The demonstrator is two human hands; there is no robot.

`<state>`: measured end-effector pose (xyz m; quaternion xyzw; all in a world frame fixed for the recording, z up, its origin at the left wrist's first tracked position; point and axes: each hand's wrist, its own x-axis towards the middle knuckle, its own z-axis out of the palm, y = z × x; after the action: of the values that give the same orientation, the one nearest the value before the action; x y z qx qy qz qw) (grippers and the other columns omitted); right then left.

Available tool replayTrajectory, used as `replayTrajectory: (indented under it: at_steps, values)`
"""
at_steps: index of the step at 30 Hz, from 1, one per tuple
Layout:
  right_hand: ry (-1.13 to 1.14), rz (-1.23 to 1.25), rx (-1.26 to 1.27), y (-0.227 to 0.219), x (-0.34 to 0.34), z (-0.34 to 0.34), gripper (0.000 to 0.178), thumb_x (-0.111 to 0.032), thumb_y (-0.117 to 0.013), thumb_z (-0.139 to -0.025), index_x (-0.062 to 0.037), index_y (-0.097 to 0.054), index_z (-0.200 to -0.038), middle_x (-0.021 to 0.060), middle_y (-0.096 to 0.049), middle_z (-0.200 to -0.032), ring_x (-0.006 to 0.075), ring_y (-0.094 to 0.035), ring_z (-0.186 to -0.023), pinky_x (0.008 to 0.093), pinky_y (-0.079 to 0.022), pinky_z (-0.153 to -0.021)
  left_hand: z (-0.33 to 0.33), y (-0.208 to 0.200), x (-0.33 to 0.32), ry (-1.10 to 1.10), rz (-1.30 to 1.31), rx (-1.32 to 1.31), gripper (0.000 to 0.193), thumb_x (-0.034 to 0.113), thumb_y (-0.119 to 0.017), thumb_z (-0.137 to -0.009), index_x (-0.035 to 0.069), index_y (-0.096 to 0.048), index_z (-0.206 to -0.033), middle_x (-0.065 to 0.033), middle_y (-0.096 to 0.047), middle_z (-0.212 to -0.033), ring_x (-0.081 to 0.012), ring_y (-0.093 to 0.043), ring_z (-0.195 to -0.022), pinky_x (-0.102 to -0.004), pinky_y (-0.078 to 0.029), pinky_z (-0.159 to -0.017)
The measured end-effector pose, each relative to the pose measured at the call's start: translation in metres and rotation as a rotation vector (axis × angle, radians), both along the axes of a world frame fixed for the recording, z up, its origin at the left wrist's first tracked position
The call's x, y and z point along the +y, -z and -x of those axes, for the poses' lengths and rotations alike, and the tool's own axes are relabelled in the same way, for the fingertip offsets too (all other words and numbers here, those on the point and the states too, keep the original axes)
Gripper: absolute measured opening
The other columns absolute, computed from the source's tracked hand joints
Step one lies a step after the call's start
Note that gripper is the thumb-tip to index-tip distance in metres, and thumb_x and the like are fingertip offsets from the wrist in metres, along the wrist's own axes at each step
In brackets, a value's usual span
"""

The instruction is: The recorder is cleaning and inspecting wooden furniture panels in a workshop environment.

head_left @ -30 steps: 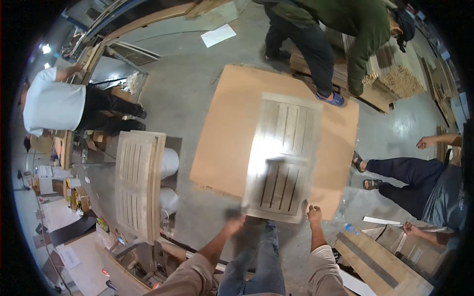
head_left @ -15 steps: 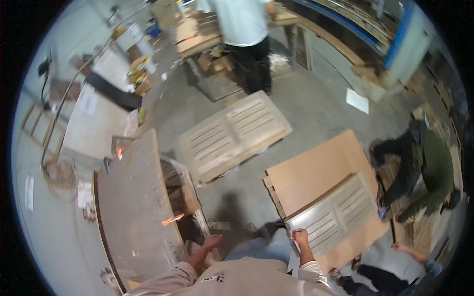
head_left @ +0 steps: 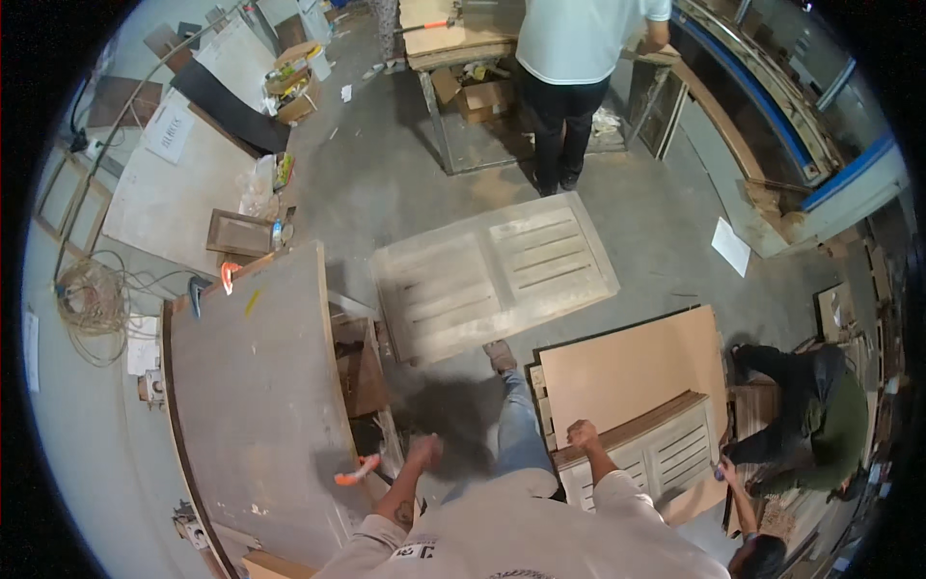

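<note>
My left hand [head_left: 424,450] hangs beside the grey-topped workbench [head_left: 256,386], close to an orange-handled tool [head_left: 357,470] at its edge. Motion smears its fingers. Over the upper left corner of a slotted wooden door panel [head_left: 627,461] is my right hand [head_left: 582,433], fingers curled in with nothing visible in them. That panel lies on a stack with a plain tan board [head_left: 632,372]. Ahead of my outstretched foot, a second slotted panel [head_left: 497,275] rests low above the floor.
A person in a light shirt [head_left: 579,43] stands at the far worktable [head_left: 463,48]. At right, someone in dark green [head_left: 834,425] bends over wood pieces. Another person's hand [head_left: 728,470] is at the stacked panel's right edge. White paper [head_left: 731,247] lies on the floor.
I have stepped forward, one foot now near the farther panel. My right hand has moved from the stacked panel's left side to above its corner. The lower-right person has reached the panel's edge.
</note>
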<state>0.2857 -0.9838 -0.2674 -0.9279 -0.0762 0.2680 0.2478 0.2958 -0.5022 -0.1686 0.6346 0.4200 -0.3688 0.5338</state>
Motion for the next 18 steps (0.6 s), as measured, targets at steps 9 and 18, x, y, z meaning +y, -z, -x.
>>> replayTrajectory:
  at_steps: [9,18]
  values:
    - [-0.024,0.737,-0.906,0.103,-0.091,-0.271,0.036,-0.032,-0.056,-0.094,-0.0023,-0.055,-0.073,0.0106,-0.055,-0.061,0.0275,-0.049,-0.046,0.0434,-0.039,-0.046,-0.145,0.083,0.065,0.03,-0.243,-0.223,0.074,0.047,-0.056,-0.09,-0.004,-0.035,-0.14,-0.0239,-0.05,-0.133,-0.0354,-0.049,-0.124,-0.0383,-0.037,-0.104]
    - [0.771,0.069,0.131,0.066,-0.138,-0.492,0.083,-0.054,-0.065,-0.083,-0.0008,-0.038,-0.141,0.0228,-0.044,-0.141,0.0374,-0.043,-0.129,0.0455,-0.038,-0.104,-0.294,0.149,0.078,-0.112,-0.401,-0.033,0.112,0.063,-0.065,-0.078,-0.002,-0.008,-0.15,-0.022,-0.023,-0.154,-0.0347,-0.026,-0.141,-0.0399,-0.025,-0.114]
